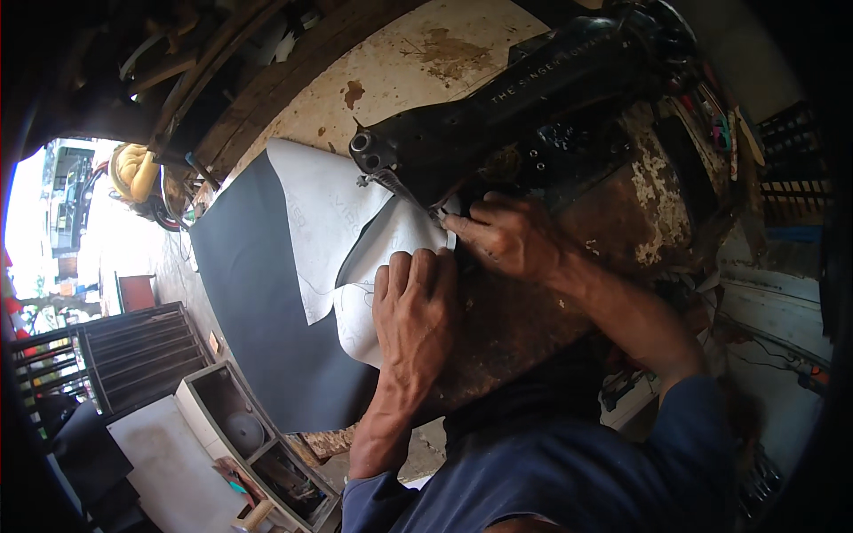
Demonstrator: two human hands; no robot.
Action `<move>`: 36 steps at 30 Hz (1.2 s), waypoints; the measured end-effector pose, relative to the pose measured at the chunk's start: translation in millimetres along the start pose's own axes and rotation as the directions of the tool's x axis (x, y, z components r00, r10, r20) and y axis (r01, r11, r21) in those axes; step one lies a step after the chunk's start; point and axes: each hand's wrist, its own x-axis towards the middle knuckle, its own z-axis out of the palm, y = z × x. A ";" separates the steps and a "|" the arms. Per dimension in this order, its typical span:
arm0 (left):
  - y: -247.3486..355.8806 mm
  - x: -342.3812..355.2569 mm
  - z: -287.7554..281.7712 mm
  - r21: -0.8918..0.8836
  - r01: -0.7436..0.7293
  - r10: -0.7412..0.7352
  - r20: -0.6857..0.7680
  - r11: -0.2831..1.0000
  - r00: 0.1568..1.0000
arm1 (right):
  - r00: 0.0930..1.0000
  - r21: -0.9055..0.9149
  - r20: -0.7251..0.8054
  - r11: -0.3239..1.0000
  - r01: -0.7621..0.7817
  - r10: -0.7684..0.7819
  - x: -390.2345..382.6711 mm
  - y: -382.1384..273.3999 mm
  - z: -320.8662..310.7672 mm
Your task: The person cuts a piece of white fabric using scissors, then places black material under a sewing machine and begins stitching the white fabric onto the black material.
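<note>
A black sewing machine (480, 115) stands across the worktable, its needle end over a white-backed black sheet (395, 240). My left hand (413, 306) is closed at the near edge of this sheet, knuckles up and fingers bent, with the thumb hidden. Close by the needle area, my right hand (511, 238) grips the sheet's right edge, index finger stretched forward and the other fingers curled. The needle and presser foot are mostly hidden by the machine head and my fingers. White backing folds over a wide dark part (267, 302) hanging at the left.
The worktable (524, 333) has a worn brown top with peeling patches. At lower left is an open drawer box (244, 435) holding a round disc and small tools. A dark slatted rack (142, 355) stands beyond it. Wooden beams (267, 89) run along the far left.
</note>
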 end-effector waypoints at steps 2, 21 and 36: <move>-0.4 -0.2 0.2 0.004 0.011 -0.011 0.016 1.000 1.000 | 1.000 0.010 -0.004 1.000 0.004 -0.004 1.1 -0.2 1.6; 8.7 1.6 7.4 0.001 0.047 -0.047 0.002 0.999 0.999 | 0.994 0.017 0.030 0.995 0.101 -0.101 -3.0 1.4 -1.9; 2.1 2.7 0.5 -0.008 0.058 -0.058 -0.044 0.998 0.997 | 0.989 -0.002 0.051 0.990 0.138 -0.138 5.5 -2.5 -4.6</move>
